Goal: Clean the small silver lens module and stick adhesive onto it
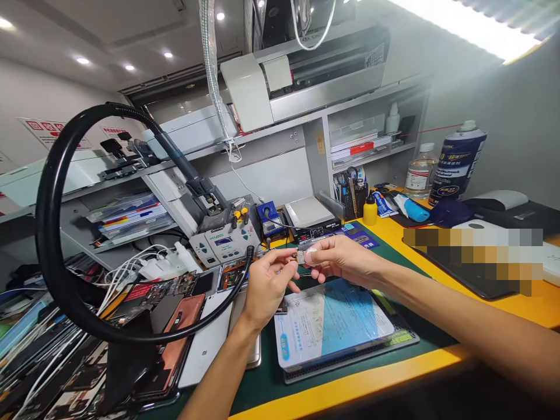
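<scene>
My left hand (269, 286) and my right hand (336, 256) meet above the work mat. Between their fingertips is a small silvery part with a dark, coppery end (300, 255), too small to name for certain. The thumb and forefinger of my right hand pinch its right side. At its left end, my left hand's fingers are curled and closed against it. Below the hands lies a flat blue-and-white printed pad (332, 326) on a dark perforated plate. A small dark piece (282, 309) rests at the pad's left edge, partly behind my left wrist.
A black flexible hose (48, 233) loops across the left side, its nozzle near my left hand. Phones and phone parts (175, 344) crowd the left. A soldering station (225, 245) stands behind. Yellow bottle (370, 210), spray can (457, 163) and clear bottle (419, 175) stand right.
</scene>
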A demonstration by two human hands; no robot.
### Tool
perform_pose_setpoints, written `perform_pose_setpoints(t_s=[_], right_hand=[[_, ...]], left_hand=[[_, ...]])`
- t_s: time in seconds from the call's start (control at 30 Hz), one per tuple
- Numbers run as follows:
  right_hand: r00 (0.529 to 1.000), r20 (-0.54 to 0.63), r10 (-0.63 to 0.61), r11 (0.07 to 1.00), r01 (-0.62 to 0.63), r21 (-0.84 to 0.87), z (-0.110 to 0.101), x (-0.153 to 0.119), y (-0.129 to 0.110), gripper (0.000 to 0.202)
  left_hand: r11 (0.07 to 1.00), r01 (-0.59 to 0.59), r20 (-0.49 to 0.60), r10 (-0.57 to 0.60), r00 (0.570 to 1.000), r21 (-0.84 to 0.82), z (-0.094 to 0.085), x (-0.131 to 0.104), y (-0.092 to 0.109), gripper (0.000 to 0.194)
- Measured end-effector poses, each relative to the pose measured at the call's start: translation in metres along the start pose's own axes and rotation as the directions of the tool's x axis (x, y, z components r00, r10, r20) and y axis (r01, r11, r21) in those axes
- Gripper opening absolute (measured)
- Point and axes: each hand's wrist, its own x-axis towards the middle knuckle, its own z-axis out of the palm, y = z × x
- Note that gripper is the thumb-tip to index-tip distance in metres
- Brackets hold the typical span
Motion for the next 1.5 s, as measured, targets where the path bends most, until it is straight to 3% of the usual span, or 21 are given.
perform_pose_setpoints(t_s=[0.53, 0.7, 1.5], right_hand=[[0.999, -0.027, -0.025, 1.000, 0.025, 0.009, -0.0009, 0.0003, -0.0016, 0.024], [0.999, 0.005, -0.034, 0.999, 0.034, 0.006, 0.0030, -0.0025, -0.0008, 0.023], [0.989, -0.062, -0.134, 0.991, 0.132, -0.027, 0.0061, -0.0020, 0.0033, 0.026]], left_hand=[[0.968, 0.078, -0.073, -0.098, 0.993, -0.239, -0.0031, 0.0032, -0.0012, 0.033], [0.962, 0.085, -0.064, -0.105, 0.992, -0.260, -0.0028, 0.0026, -0.0017, 0.034], [0.948, 0.125, -0.017, -0.136, 0.991, -0.292, -0.0018, -0.0002, 0.0000, 0.037]])
